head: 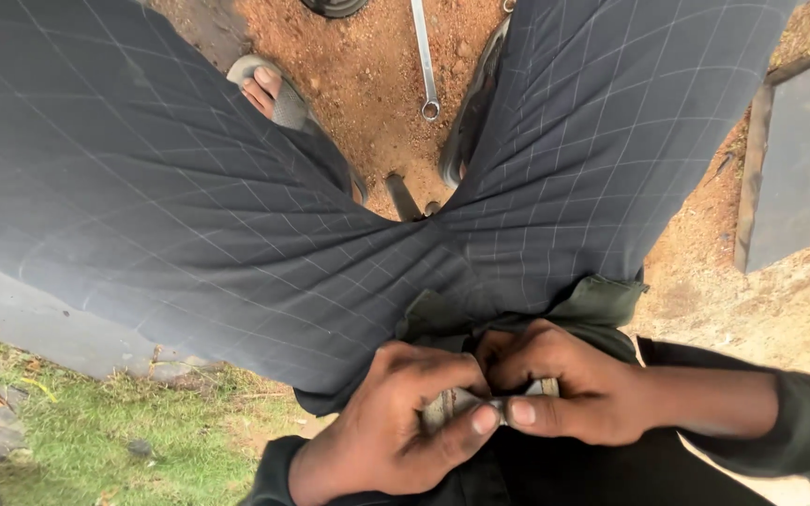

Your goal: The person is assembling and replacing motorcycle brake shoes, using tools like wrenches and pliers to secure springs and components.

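Low at lap, against checked dark trousers (236,215): left hand (396,422) and right hand (555,394) touching, both grips clamped on small grey metal piece (457,405), mostly hidden by fingers. Combination wrench (424,58) lies well apart on red dirt (367,84) between sandalled feet.

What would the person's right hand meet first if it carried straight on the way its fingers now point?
The right hand points leftward in the picture, at the left hand. Both pinch a small flat grey metallic piece between them, so it would press straight against that piece and the left hand's fingers; they already touch.
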